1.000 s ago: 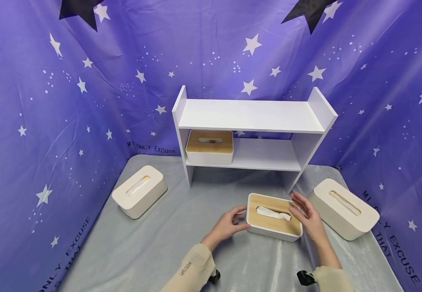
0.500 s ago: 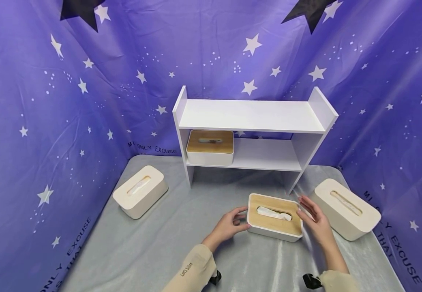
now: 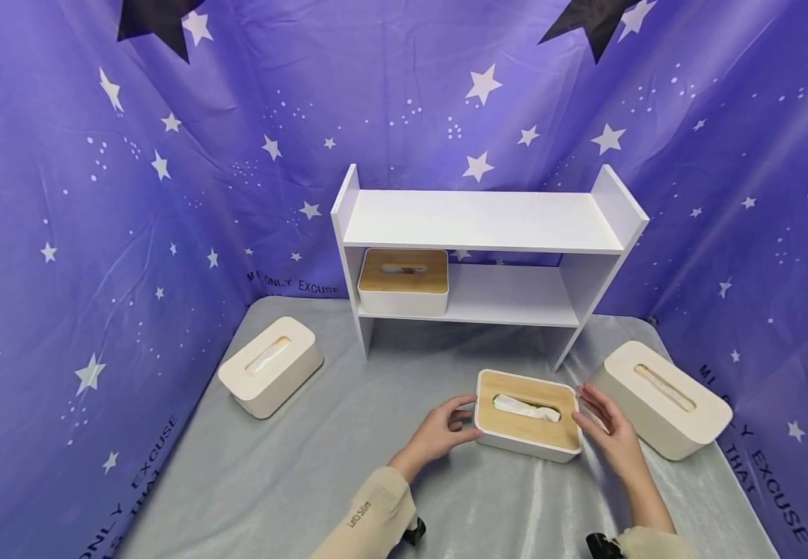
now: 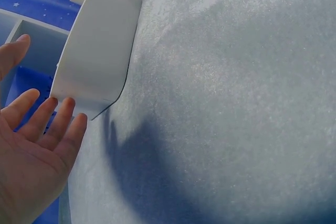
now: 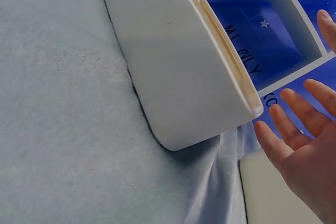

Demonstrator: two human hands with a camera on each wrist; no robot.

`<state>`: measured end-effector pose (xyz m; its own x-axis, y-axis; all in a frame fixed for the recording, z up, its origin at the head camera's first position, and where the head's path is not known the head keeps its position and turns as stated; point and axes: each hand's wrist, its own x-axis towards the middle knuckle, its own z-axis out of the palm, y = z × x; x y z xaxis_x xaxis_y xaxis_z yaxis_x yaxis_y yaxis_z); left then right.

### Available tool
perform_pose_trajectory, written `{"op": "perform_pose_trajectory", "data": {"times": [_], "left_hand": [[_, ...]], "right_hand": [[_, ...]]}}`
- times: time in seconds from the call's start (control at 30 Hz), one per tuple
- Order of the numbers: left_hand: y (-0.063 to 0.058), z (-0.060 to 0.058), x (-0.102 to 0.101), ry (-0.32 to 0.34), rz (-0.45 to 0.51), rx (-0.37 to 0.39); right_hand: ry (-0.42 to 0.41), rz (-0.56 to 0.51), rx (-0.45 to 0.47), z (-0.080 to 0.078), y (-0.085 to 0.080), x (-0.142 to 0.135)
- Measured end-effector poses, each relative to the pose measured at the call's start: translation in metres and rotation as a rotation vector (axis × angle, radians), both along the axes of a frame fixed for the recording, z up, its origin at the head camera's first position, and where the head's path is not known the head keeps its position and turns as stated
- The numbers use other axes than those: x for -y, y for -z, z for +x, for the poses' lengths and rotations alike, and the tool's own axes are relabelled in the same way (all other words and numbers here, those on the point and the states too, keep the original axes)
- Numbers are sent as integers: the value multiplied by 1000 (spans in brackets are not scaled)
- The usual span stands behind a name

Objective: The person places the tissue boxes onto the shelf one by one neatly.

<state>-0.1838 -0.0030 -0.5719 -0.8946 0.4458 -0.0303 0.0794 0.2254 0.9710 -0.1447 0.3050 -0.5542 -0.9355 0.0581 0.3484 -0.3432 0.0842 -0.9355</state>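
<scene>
Hands (image 3: 438, 431) (image 3: 615, 436) loosely spread, without grip, at opposite ends of tissue box (image 3: 524, 428), white shelf (image 3: 480, 220) behind, cream box (image 3: 653, 411) at right.

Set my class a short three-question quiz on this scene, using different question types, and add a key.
1. Multiple choice. In the head view, where does the box inside the white shelf unit sit?
A. On the top board
B. On the lower board, at the left end
C. On the lower board, at the right end

2. True or false. The left hand and the right hand are at opposite ends of one wood-topped tissue box.

3. Fill the gap. In the head view, ___ boxes stand on the grey cloth.

Key: 1. B; 2. True; 3. three
</scene>
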Motion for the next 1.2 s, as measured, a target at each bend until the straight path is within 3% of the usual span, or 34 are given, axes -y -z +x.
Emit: {"op": "perform_pose_trajectory", "data": {"times": [0.53,0.73,1.0,1.2], "left_hand": [[1,0,-3,-13,13,-5],[3,-1,-4,-20,21,-5],[3,-2,-6,-39,29,-10],[5,-2,-10,-56,26,-17]], "right_hand": [[55,29,78,7,11,0],[96,102,108,13,16,2],[171,224,326,17,17,6],[162,213,381,19,17,7]]}}
